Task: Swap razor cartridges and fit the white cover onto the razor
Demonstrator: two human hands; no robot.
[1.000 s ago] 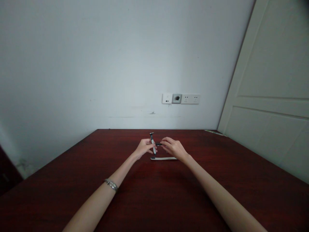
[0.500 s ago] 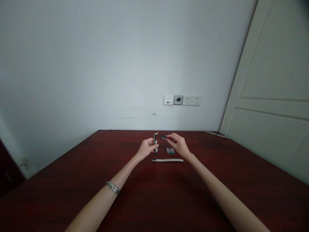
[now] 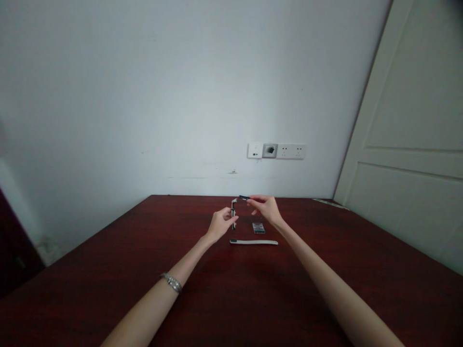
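My left hand (image 3: 220,223) is closed around a slim black-and-white handle (image 3: 233,220) with a bent pale head, much like a razor, held upright. My right hand (image 3: 265,208) pinches a small flat black piece (image 3: 244,197) between thumb and fingertips. This piece is level with the bent head, just to its right; whether they touch I cannot tell. Under my right hand, a small clear case (image 3: 258,228) with dark and reddish contents lies on the table. Nearer to me lies a long white stick (image 3: 255,242) with a dark left end, like a toothbrush.
The dark red wooden table (image 3: 231,299) reaches back to a pale wall (image 3: 195,96). Sockets and a switch plate (image 3: 277,151) are on the wall. A white panelled door (image 3: 415,159) stands at the right. A thin pale strip (image 3: 330,204) lies along the table's back right edge.
My right hand has risen slightly and moved the black piece up beside the bent head. My left hand keeps its grip. The whole view has shifted a little.
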